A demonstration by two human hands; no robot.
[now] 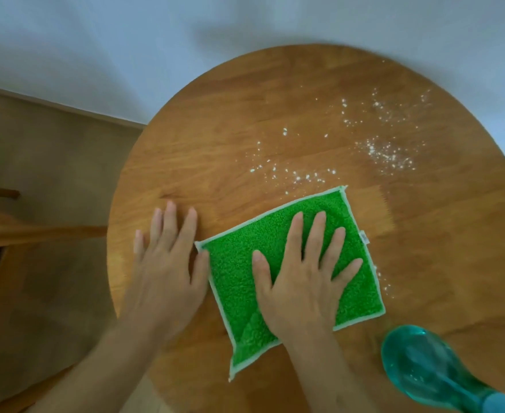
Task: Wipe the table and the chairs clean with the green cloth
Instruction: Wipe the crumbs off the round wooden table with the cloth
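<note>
Round wooden table (215, 120), plank-grained top, seen from above. Flat green terry cloth with a pale trim (239, 263) lies spread on the near half of the top, one corner pointing toward the near edge.

Right hand (302, 278) lies palm-down on the cloth, fingers straight and splayed, pressing it to the wood; nothing gripped. Left hand (168, 263) lies flat on bare wood just left of the cloth, fingers straight and close together, thumb touching the cloth's left edge.

White crumbs or powder (385, 153) scattered over the far right part of the top, a thinner trail (293, 177) just beyond the cloth's far edge, a few specks off its right edge. Whether the wood to the left has been wiped, cannot tell.

Teal translucent spray bottle (424, 368) stands at the near right edge. Part of a wooden chair (37, 232) shows at left, blurred.

Judgement: early in the job. Cloth laid and loaded for a stroke, most of the visible mess not yet reached; far right of the table and the chairs remain
</note>
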